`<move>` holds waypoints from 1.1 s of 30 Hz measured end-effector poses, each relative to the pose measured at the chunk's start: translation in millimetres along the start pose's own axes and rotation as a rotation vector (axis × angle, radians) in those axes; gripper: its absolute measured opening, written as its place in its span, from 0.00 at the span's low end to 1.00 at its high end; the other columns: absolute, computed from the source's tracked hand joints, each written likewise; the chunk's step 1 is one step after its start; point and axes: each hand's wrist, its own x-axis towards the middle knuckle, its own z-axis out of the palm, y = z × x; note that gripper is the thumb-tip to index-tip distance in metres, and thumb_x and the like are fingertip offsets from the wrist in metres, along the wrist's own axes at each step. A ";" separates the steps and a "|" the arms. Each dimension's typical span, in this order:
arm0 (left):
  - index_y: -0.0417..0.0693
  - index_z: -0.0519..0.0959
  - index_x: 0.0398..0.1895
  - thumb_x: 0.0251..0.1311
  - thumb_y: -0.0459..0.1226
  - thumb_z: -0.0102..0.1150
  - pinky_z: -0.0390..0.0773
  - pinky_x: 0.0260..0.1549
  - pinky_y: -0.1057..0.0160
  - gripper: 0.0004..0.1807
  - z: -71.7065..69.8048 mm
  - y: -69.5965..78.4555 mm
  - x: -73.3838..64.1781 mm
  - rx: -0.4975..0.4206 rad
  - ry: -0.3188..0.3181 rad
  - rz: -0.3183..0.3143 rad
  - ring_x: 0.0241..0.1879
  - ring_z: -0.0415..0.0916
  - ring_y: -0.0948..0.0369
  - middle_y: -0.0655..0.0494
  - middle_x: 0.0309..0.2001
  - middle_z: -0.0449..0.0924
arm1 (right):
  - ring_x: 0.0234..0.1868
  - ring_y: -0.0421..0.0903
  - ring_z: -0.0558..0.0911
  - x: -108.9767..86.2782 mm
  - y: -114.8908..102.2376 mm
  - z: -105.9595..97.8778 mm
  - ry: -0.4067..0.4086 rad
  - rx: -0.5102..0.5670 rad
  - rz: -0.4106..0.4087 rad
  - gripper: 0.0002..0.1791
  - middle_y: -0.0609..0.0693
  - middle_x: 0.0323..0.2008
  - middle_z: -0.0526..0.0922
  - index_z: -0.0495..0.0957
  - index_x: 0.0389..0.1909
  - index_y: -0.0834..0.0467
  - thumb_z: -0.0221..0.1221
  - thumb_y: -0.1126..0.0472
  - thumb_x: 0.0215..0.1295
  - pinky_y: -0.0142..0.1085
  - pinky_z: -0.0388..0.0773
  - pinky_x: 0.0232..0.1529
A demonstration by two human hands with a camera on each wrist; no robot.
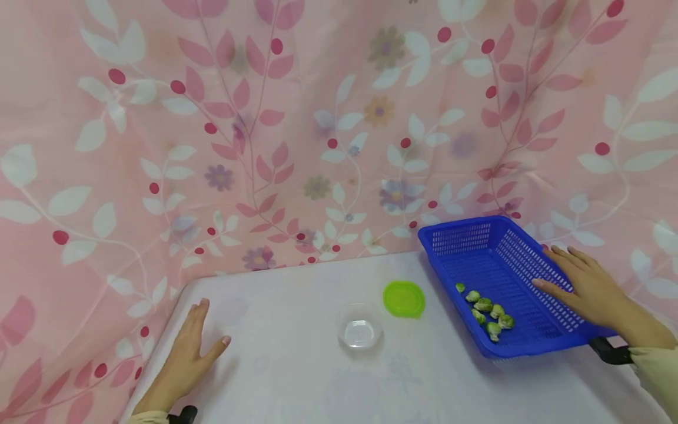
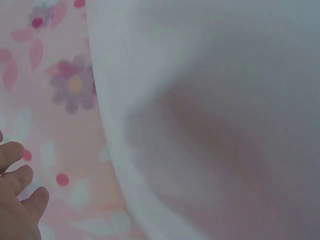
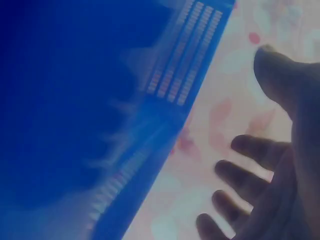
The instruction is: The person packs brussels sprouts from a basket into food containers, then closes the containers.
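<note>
Brussels sprouts [image 1: 483, 304] are seen in the blue plastic basket [image 1: 471, 265], left of the nearer right hand [image 1: 590, 291], and nothing is held by its spread fingers [image 1: 569, 265] or the outstretched left hand [image 1: 182, 359].

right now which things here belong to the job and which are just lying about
Likely the job: blue basket, near the right hand; sprouts inside it; perhaps clear bowl and green lid.
Just surroundings: floral cloth, white table.

Wide head view looks forward and down — wrist views sit close, the right sharing the basket [image 1: 516, 285].
</note>
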 end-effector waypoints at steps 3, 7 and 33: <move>0.43 0.47 0.87 0.69 0.45 0.70 0.51 0.73 0.19 0.53 16.1 11.5 3.3 -0.053 -0.035 -0.023 0.80 0.47 0.27 0.28 0.82 0.52 | 0.71 0.84 0.61 7.2 -3.8 -4.5 -0.016 0.062 -0.016 0.40 0.81 0.66 0.72 0.69 0.71 0.73 0.68 0.48 0.71 0.82 0.52 0.71; 0.42 0.52 0.85 0.66 0.44 0.73 0.62 0.70 0.23 0.52 44.4 28.5 3.9 -0.134 -0.062 -0.035 0.78 0.55 0.29 0.30 0.80 0.57 | 0.61 0.82 0.75 21.3 -11.4 -16.8 -0.068 0.088 -0.023 0.37 0.79 0.61 0.79 0.76 0.67 0.70 0.72 0.49 0.67 0.78 0.73 0.59; 0.55 0.49 0.86 0.54 0.35 0.82 0.57 0.82 0.45 0.63 168.2 134.2 35.8 -0.920 -0.329 -0.075 0.83 0.55 0.41 0.39 0.84 0.53 | 0.58 0.58 0.86 101.5 -28.2 49.7 -0.478 0.504 0.148 0.36 0.62 0.60 0.86 0.77 0.69 0.65 0.70 0.46 0.70 0.40 0.84 0.40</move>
